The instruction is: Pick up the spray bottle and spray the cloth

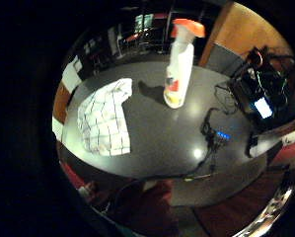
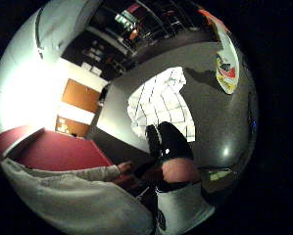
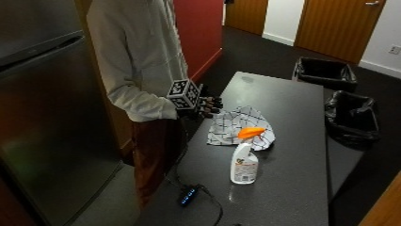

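— Standing upright on the dark worktop [image 3: 294,117], the spray bottle [image 3: 244,160] points its orange nozzle toward the checked cloth [image 3: 241,126] just beside it.

— And the gloved right hand [image 3: 204,107]?

— Its grip hangs relaxed, empty, at the worktop's edge.

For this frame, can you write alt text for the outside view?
A person's black-gloved right hand hovers at the edge of a dark grey table, holding nothing. A white checked cloth lies crumpled beside an upright white spray bottle with an orange trigger head.

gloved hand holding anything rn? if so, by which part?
Nothing held. The gloved hand hangs at the table edge beside the cloth, fingers loosely curled. The bottle stands untouched, apart from the hand.
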{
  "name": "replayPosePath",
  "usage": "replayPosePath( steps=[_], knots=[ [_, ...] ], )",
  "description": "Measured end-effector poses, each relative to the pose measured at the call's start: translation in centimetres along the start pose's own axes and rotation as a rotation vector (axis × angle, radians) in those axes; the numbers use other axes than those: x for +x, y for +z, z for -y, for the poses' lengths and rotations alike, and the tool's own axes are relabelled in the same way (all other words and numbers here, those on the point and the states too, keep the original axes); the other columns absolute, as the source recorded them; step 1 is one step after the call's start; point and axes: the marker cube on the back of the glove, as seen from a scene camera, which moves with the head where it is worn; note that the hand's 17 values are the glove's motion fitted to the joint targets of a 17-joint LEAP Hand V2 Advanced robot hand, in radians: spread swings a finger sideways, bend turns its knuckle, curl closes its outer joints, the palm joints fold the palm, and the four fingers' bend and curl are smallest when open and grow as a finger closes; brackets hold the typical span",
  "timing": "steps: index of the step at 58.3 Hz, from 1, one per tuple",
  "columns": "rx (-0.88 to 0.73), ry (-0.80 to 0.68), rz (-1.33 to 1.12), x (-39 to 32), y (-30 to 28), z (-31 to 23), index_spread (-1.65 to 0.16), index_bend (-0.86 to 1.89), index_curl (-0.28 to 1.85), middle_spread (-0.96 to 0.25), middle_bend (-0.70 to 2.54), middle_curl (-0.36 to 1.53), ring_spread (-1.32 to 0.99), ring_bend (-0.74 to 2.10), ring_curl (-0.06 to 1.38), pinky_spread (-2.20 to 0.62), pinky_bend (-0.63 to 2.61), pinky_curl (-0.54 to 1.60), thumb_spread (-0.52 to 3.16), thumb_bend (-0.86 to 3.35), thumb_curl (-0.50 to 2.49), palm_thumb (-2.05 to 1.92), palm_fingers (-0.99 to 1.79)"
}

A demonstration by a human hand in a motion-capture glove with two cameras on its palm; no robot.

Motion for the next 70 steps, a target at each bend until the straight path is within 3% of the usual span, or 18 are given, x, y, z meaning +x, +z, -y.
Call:
replayPosePath(
  steps=[18,50,70],
  knots=[
    [0.218,0.239,0.286,7.9,-0.2,3.2,-0.34,0.1,0.22,-0.04,0.24,0.32,-0.05,0.34,0.26,0.18,0.37,0.33,1.01,-0.03,0.37,0.68,0.18],
    [0.341,0.676,0.698,12.0,7.4,10.7,-0.31,0.11,0.19,-0.02,0.25,0.35,-0.06,0.43,0.3,0.15,0.43,0.36,0.97,-0.03,0.39,0.69,0.14],
    [0.289,0.73,0.747,12.4,10.3,15.6,-0.28,0.13,0.21,-0.01,0.21,0.35,-0.07,0.41,0.29,0.14,0.44,0.36,0.9,-0.04,0.37,0.66,0.12]
  ],
)
